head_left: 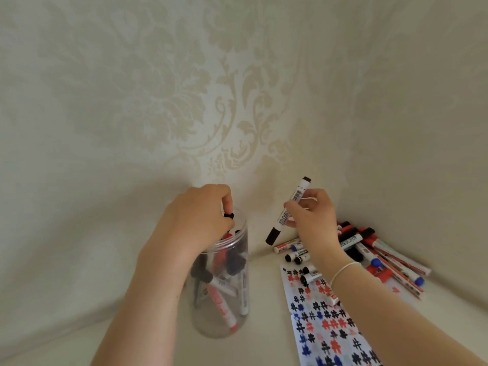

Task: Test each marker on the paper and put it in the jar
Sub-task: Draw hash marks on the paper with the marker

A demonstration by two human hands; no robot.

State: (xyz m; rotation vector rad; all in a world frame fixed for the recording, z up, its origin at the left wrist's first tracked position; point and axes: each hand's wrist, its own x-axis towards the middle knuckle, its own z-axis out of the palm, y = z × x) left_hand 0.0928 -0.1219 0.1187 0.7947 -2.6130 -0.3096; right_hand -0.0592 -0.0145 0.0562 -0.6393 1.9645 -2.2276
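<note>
A clear plastic jar (pixel 220 323) stands on the pale surface and holds several markers. My left hand (pixel 195 220) hovers over its mouth and pinches the black end of a marker (pixel 229 215) that points down into the jar. My right hand (pixel 313 220) holds a white marker with a black cap (pixel 284 216) in the air, cap end down and to the left. A strip of paper (pixel 327 328) covered with black, red and blue marks lies under my right forearm.
A pile of several red, blue and black markers (pixel 380 252) lies in the corner at the right, some resting on the paper's far end. Patterned cream walls close in behind and to the right.
</note>
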